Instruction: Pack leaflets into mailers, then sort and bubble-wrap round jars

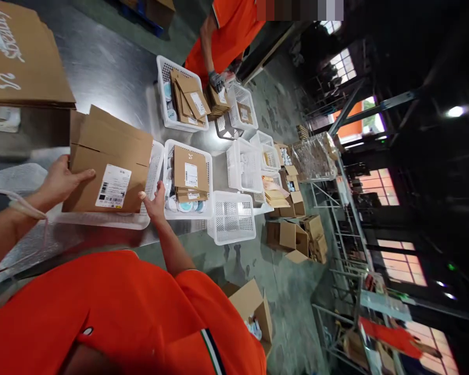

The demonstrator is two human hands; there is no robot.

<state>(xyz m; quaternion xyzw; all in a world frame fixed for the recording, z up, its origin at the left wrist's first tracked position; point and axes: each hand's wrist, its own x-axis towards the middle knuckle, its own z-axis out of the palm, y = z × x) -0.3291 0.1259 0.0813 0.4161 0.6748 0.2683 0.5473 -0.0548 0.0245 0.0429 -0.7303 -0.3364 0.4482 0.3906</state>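
A brown cardboard mailer box [89, 182] with a white shipping label [113, 186] lies flat over a white plastic basket [140, 221]. My left hand [64, 179] grips its left edge, thumb on top and other fingers partly hidden beneath. At the opposite edge is my right hand [156, 203], thumb and fingers apart, straddling the basket's rim. The right thumb tip meets the cardboard's edge. Just beyond that hand, a second white basket [209, 182] holds labelled flat mailers [185, 166] and round blue-and-white containers [185, 206].
Cardboard sheets [27, 62] are stacked at the upper left. Across the metal table [105, 57], a co-worker's gloved hand [216, 80] is by another stack of mailers [219, 102]. More baskets [232, 219] stand farther right; open cartons [293, 237] sit on the floor.
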